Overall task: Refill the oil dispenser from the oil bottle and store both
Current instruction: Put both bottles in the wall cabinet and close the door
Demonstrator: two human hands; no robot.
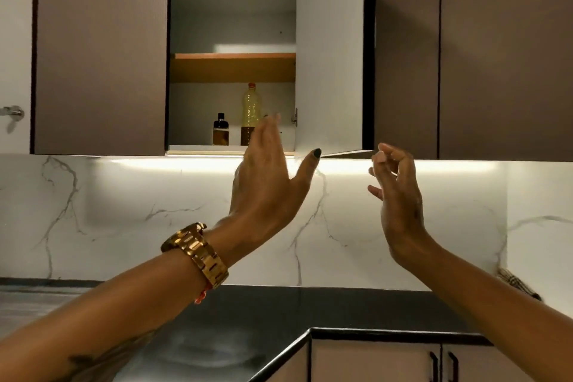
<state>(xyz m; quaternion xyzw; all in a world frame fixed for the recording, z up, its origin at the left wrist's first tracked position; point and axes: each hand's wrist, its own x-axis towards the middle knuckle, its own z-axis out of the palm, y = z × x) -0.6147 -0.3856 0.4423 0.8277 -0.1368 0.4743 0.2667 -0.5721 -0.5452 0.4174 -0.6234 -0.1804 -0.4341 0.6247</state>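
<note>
A tall clear plastic oil bottle (pixel 250 108) with an orange cap stands on the lower shelf of the open wall cabinet (pixel 232 68); only its bottom holds dark oil. Left of it stands a small glass oil dispenser (pixel 220 130) with a black cap, roughly half full of amber oil. My left hand (pixel 266 183), a gold watch on its wrist, is raised in front of the cabinet's lower edge, fingers spread, its fingertips overlapping the bottle's base in view. My right hand (pixel 397 195) hovers below the open door (pixel 330 53), fingers loosely curled, empty.
The cabinet door swings out to the right, its edge just above my right hand. Closed brown cabinet doors (pixel 99 53) flank the opening. Below run a lit marble backsplash (pixel 155 214) and a black countertop (pixel 235 338). A striped cloth (pixel 514 284) lies at right.
</note>
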